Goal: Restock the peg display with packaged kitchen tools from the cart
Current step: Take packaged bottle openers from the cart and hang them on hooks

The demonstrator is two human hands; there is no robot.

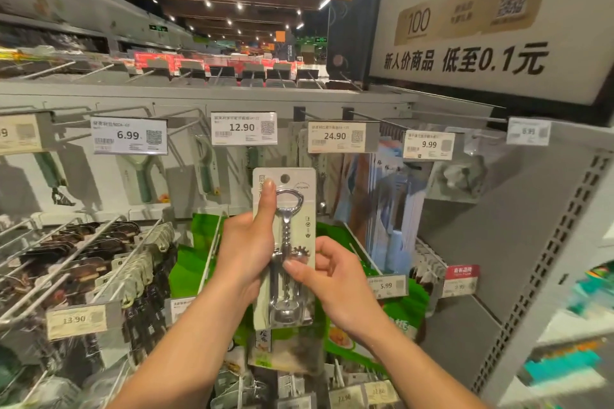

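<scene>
A carded metal corkscrew pack stands upright in front of the peg display, its hang hole at the top. My left hand grips the card's left edge, with the thumb stretched up along the front. My right hand pinches the pack's right side at the corkscrew's gear wings. The pack hangs free of any peg, just below the pegs tagged 12.90 and 24.90. Similar packs hang behind it on the 24.90 peg.
Peelers hang under the 6.99 tag. Long pegs with dark packs jut out at the lower left. Green bags hang behind my hands. Blue packs hang at the right. A grey perforated upright bounds the display. A large sign hangs above.
</scene>
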